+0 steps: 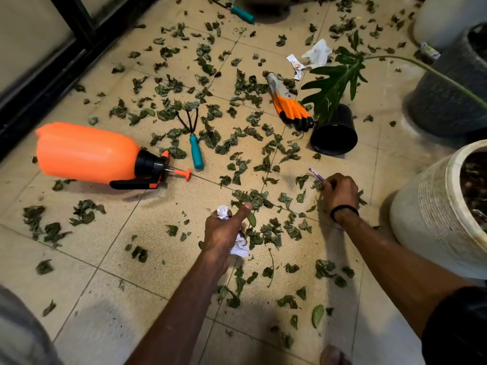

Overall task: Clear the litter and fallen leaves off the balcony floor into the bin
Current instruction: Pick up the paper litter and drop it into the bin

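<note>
Dry green leaves [253,197] lie scattered over the beige tiled floor [110,248]. My left hand [224,233] is closed around crumpled white paper [239,248], thumb stretched forward over the leaves. My right hand [340,192] is down on the floor, fingers closed on a purple wrapper [316,176] together with some leaves. More litter lies farther off: a white tissue [317,54] and a small printed wrapper [296,65]. No bin is in view.
An orange spray bottle [87,152] lies at the left, a teal-handled hand rake [193,143] beside it. An orange work glove [288,106] and a tipped black pot [334,133] lie ahead. Large planters [432,204] [448,96] stand at the right. A dark rail [42,83] borders the left.
</note>
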Tool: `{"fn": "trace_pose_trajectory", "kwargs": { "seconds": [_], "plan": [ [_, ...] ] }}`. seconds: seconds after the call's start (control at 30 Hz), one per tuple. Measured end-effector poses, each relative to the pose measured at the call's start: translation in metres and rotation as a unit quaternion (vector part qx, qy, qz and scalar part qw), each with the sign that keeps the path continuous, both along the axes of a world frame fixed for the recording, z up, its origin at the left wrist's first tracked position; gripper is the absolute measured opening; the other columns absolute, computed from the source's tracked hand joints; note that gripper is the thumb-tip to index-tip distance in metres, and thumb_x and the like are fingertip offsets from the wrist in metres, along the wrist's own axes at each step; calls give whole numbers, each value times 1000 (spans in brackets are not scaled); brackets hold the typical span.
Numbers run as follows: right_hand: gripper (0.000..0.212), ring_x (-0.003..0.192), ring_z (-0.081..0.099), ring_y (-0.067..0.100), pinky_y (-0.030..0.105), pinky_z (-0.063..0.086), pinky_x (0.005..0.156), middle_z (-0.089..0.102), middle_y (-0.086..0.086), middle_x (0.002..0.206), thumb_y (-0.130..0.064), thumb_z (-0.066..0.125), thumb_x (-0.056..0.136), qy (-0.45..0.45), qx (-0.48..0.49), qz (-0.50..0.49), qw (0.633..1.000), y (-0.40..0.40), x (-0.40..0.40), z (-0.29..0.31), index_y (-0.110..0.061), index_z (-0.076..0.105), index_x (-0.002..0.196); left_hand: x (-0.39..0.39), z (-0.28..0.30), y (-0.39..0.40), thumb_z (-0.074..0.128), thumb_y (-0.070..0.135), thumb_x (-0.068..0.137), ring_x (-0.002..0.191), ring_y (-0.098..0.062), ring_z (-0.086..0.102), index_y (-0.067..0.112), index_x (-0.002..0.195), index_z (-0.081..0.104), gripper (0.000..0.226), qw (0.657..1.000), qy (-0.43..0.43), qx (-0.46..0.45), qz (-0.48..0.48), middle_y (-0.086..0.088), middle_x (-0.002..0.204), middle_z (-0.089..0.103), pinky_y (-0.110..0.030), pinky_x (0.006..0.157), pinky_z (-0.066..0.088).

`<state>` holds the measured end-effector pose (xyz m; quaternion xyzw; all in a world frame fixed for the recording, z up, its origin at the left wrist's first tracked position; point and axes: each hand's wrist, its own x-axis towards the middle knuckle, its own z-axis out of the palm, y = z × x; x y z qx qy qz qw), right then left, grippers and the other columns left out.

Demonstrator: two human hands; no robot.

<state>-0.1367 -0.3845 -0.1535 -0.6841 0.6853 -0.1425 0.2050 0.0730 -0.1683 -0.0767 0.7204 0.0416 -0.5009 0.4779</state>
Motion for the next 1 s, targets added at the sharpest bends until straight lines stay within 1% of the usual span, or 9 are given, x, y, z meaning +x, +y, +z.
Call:
{"fn": "trace_pose_trajectory", "kwargs": {
  "seconds": [0.13,0.3,0.4,0.5,0.6,0.67,0.8,0.9,1.0],
  "plan": [
    [13,80,56,25,26,36,73,72,13,91,-15,61,94,-74,19,-69,995,4,1,12,-9,73,93,4,11,-2,89,47,73,88,-22,68,18,90,52,50,1000,-4,-8,-11,-6,89,68,-41,86,57],
    [9,77,68,27,27,49,74,75,11,82,-13,66,92,-123,65,-98,986,25,3,43,-11,74,90,4,49,17,99,60,44,94,-57,67,-8,111,53,106,999,45,6,-7,-46,106,56,-71,73,55],
    [18,74,70,28,36,59,74,76,9,79,-7,63,91,-134,160,-143,968,60,4,84,-19,74,81,-1,108,45,96,48,59,35,-24,43,16,69,45,61,995,95,34,10,-17,57,44,-27,41,41],
    [28,58,60,21,27,51,54,73,7,72,9,57,92,-191,267,-150,932,103,16,155,-11,74,80,-6,178,64,81,72,67,36,-18,33,15,71,47,67,986,134,85,45,-10,61,38,-23,40,37],
    [28,53,56,19,19,40,39,72,14,79,13,58,92,-255,328,-160,895,154,43,255,-7,74,81,-12,238,75,56,103,51,85,-42,70,12,105,73,107,976,192,68,82,-22,104,69,-56,69,61],
    [25,54,55,22,19,39,38,73,15,79,8,58,91,-272,356,-155,881,187,66,325,-7,78,87,-12,274,82,45,111,39,150,-51,18,25,159,26,149,967,217,51,122,-15,166,18,-74,112,13],
    [26,56,61,18,24,46,48,74,5,69,4,61,87,-339,368,-166,849,248,108,427,-10,80,77,-23,295,95,39,112,42,155,-42,9,39,159,16,139,938,231,-15,260,-4,170,10,-70,118,5],
    [21,80,71,11,25,52,68,79,-2,85,-10,60,84,-376,381,-162,829,288,129,490,-8,81,83,-26,367,111,45,94,67,135,-34,52,20,149,48,110,910,222,2,351,-11,151,52,-54,116,35],
    [22,80,71,7,30,55,76,79,-4,86,-19,62,92,-352,390,-120,843,321,150,541,-9,81,89,-9,455,137,38,45,104,66,-20,62,7,84,60,48,903,178,-1,392,-6,74,66,-26,70,49]
  ]
}}
